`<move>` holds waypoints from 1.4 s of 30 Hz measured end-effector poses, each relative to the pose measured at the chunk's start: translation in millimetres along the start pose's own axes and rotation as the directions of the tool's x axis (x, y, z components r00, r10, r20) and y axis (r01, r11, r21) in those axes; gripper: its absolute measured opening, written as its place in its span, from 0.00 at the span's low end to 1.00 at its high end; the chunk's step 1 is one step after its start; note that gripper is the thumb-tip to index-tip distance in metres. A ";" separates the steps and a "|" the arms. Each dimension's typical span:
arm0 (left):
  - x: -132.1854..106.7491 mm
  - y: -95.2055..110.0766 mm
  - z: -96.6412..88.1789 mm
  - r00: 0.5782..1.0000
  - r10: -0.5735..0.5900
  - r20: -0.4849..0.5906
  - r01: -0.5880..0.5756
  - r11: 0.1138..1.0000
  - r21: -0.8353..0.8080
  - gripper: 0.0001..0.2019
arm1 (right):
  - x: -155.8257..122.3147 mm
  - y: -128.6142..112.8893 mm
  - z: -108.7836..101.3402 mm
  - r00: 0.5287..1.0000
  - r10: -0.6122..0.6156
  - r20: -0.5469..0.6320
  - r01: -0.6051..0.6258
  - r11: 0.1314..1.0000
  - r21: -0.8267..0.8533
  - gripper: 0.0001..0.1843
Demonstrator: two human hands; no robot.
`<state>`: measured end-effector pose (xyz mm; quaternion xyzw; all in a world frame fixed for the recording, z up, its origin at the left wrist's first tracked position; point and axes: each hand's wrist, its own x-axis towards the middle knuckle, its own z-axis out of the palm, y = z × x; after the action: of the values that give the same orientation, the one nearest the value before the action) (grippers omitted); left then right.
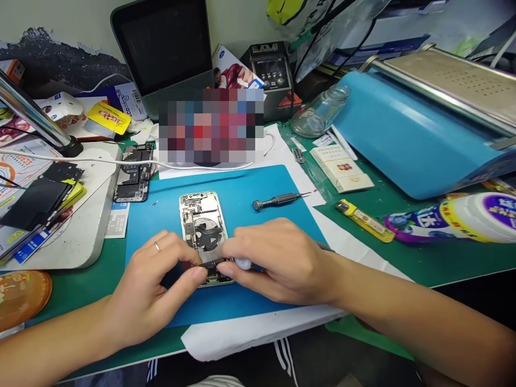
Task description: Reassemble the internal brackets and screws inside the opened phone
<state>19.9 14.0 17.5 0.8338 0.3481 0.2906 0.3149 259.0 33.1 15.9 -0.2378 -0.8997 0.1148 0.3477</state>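
An opened phone body [208, 207] lies upright on the blue mat, its inner parts and a round black-and-grey area showing. Both hands work at its lower end. My left hand [155, 279], with a ring on one finger, pinches the left end of a small black part [210, 265]. At the part's right end are the closed thumb and forefinger of my right hand [282, 263]. A round pale end of some tool [243, 263] shows under the right fingers; most of it is hidden. Beyond that hand lies a dark screwdriver [280, 201].
The blue mat [161, 212] lies over white paper. To the left are a second opened phone [134, 174] and a white box [86, 236] with parts on top. To the right are a yellow cutter [365, 220], a cigarette pack [342, 167], a bottle [451, 220] and a blue machine [387, 129].
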 end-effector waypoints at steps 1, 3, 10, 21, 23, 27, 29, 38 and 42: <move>0.1 -0.3 0.1 1.000 -0.004 0.001 0.004 1.000 0.004 0.03 | -0.2 0.1 -0.2 1.000 0.006 -0.011 -0.006 1.000 0.019 0.12; 0.2 -1.0 0.5 1.000 -0.005 -0.001 0.005 1.000 0.015 0.02 | -0.8 0.3 -0.8 0.999 0.016 -0.032 -0.015 0.999 0.044 0.11; 0.1 -2.2 2.3 0.998 0.028 -0.047 -0.026 0.999 0.044 0.04 | -0.9 3.3 0.4 0.999 0.049 -0.024 -0.048 0.998 0.034 0.09; 0.6 0.5 1.2 0.999 -0.002 -0.042 0.003 0.999 0.032 0.07 | -1.5 6.5 1.3 0.992 0.122 0.025 -0.123 0.991 0.060 0.06; 0.9 0.7 1.5 0.999 -0.011 -0.037 0.012 0.999 0.035 0.07 | -1.1 6.6 1.4 0.991 0.133 0.034 -0.135 0.988 0.070 0.06; 0.6 -0.4 2.3 0.999 -0.001 -0.033 0.002 0.999 0.033 0.06 | -0.7 6.2 1.9 0.987 0.150 0.052 -0.153 0.986 0.070 0.07; 0.5 -1.0 2.5 1.000 0.003 -0.031 -0.003 1.000 0.024 0.06 | -1.0 6.0 1.7 0.987 0.149 0.058 -0.152 0.986 0.065 0.07; 0.4 -0.2 1.1 1.000 0.010 -0.026 -0.010 1.000 0.014 0.06 | -1.0 5.3 0.5 0.990 0.128 0.060 -0.132 0.989 0.073 0.08; 0.6 -0.1 0.9 1.000 0.011 -0.020 -0.011 1.000 0.007 0.06 | -1.3 5.2 0.8 0.990 0.125 0.058 -0.128 0.989 0.067 0.08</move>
<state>20.9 14.2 17.0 0.8338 0.3477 0.2992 0.3071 261.1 36.8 12.7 -0.2788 -0.8872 0.1746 0.3234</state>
